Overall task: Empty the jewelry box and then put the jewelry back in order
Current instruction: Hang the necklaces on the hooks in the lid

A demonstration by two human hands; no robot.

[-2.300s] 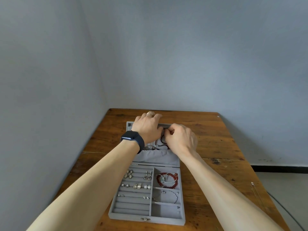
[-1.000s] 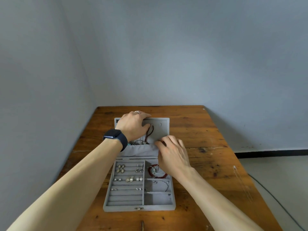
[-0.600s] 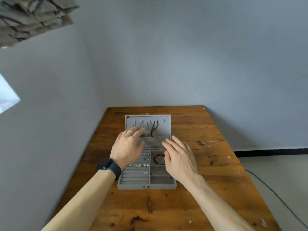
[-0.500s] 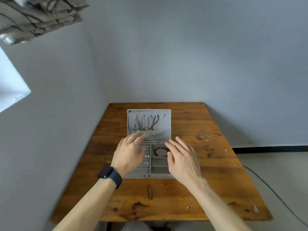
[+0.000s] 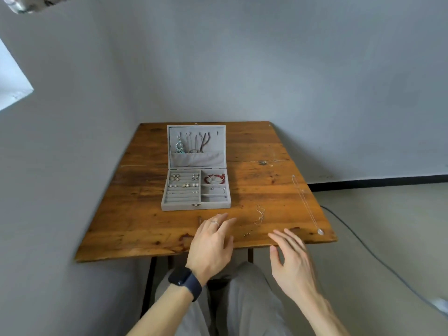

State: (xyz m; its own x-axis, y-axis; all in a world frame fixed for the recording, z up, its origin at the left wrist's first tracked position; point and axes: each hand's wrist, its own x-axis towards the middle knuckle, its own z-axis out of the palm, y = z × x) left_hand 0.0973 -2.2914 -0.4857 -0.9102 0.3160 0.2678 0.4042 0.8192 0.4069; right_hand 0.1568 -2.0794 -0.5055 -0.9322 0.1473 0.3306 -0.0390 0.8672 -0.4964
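A grey velvet jewelry box point(image 5: 196, 206) lies open on the wooden table point(image 5: 135, 214). Several necklaces point(image 5: 191, 144) hang in its raised lid above a pocket. The tray's left rows hold earrings point(image 5: 184, 181); a red bracelet point(image 5: 214, 178) fills a right compartment. A long silver necklace point(image 5: 306, 204) with a pendant lies near the table's right edge, and a small chain point(image 5: 259, 214) lies in front of the box. My left hand point(image 5: 212, 243) hovers over the near table edge, fingers straight, holding nothing. My right hand point(image 5: 292, 260) is beside it, fingers spread and empty.
The table stands in a corner between grey walls. A small dark item point(image 5: 246, 234) lies near the front edge between my hands. A cable point(image 5: 358, 241) runs over the floor at right. My grey-trousered legs point(image 5: 230, 299) are below the table edge.
Both hands left the box lid and drew back to the table's near edge. The view pulled back from the table, so the box now sits farther from me.
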